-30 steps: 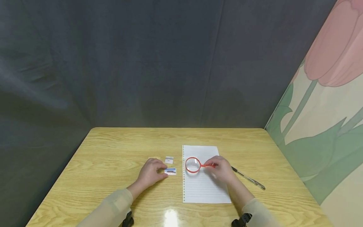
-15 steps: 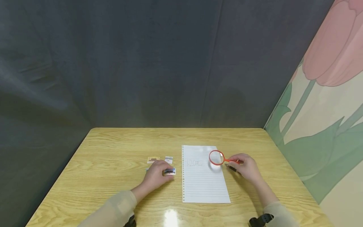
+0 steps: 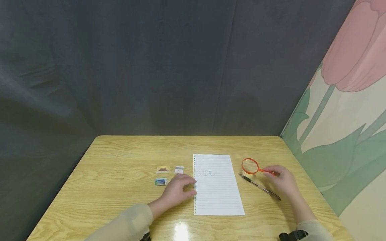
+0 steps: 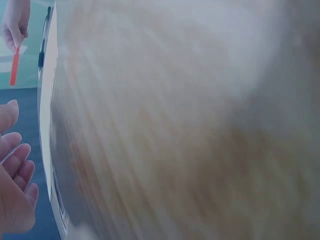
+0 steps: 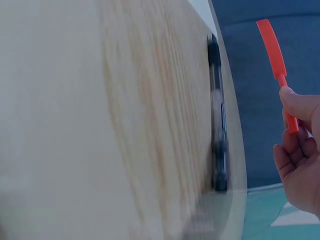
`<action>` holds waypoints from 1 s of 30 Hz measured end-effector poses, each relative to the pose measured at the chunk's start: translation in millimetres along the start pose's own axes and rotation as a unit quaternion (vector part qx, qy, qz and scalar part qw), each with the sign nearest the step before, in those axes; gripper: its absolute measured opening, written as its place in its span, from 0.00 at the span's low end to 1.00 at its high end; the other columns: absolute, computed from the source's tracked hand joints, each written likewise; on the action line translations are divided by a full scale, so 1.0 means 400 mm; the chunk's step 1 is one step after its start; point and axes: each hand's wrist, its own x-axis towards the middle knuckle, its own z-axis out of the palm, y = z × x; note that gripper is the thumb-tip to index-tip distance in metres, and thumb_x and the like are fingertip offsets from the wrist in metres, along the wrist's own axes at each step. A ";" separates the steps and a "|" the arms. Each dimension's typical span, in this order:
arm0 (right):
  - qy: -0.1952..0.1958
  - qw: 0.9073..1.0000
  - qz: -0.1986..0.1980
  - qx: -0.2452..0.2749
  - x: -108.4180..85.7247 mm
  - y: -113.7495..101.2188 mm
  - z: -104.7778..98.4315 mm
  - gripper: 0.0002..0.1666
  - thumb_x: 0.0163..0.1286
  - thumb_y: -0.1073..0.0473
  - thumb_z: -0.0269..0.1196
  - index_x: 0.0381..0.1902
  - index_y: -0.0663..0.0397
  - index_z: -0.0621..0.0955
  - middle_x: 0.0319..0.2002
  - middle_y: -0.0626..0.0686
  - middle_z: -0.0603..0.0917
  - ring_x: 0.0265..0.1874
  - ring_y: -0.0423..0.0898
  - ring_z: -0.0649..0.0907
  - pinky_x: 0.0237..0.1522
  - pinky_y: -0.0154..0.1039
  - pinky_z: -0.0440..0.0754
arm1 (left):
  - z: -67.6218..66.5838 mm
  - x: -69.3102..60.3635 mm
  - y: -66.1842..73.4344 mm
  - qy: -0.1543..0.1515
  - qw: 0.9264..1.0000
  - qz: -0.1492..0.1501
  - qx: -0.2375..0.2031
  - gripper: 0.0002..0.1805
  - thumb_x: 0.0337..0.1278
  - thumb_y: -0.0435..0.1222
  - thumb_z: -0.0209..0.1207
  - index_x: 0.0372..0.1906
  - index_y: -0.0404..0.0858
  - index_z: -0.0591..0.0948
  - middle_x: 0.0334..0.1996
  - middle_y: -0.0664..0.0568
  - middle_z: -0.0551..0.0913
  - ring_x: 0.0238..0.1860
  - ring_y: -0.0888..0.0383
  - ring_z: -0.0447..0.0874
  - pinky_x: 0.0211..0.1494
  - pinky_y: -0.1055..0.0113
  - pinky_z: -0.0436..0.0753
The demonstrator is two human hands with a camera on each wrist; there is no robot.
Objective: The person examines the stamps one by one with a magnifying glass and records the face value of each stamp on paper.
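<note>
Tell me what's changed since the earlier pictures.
The right hand, still gripping the magnifier, moved right, off the paper. The left hand moved right, to the paper's edge; the stamp it partly covered is out of sight. Paper, pen and both far stamps stayed put.

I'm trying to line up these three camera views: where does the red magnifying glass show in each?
Head: the magnifying glass is right of centre, beyond the paper and above the pen.
Left wrist: upper left, its red rim nearly edge-on.
Right wrist: upper right, also nearly edge-on, slanting up from the handle.
Shared landmark: the right hand, holding it in all three.
</note>
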 end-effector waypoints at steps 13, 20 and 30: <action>-0.026 0.998 0.047 -0.036 -0.012 0.060 -0.040 0.14 0.69 0.54 0.67 0.43 0.60 0.87 0.47 0.63 0.84 0.39 0.46 0.79 0.37 0.39 0.77 | 0.031 0.000 0.036 -0.042 0.999 0.021 0.007 0.24 0.56 0.42 0.70 0.57 0.39 0.83 0.57 0.54 0.82 0.61 0.54 0.76 0.68 0.58 0.72; -0.056 0.994 0.088 -0.023 -0.016 0.097 -0.047 0.21 0.71 0.49 0.64 0.46 0.64 0.85 0.40 0.59 0.84 0.28 0.43 0.78 0.27 0.38 0.77 | 0.040 0.000 0.044 -0.063 0.998 0.021 0.017 0.26 0.56 0.42 0.70 0.59 0.39 0.82 0.59 0.52 0.81 0.62 0.53 0.75 0.69 0.59 0.71; -0.044 0.993 0.095 -0.050 -0.020 0.141 -0.056 0.20 0.69 0.49 0.66 0.43 0.63 0.86 0.41 0.62 0.86 0.37 0.48 0.80 0.38 0.45 0.77 | 0.055 0.003 0.037 -0.071 0.994 0.070 0.052 0.27 0.55 0.42 0.70 0.59 0.38 0.82 0.60 0.52 0.80 0.63 0.54 0.76 0.70 0.62 0.68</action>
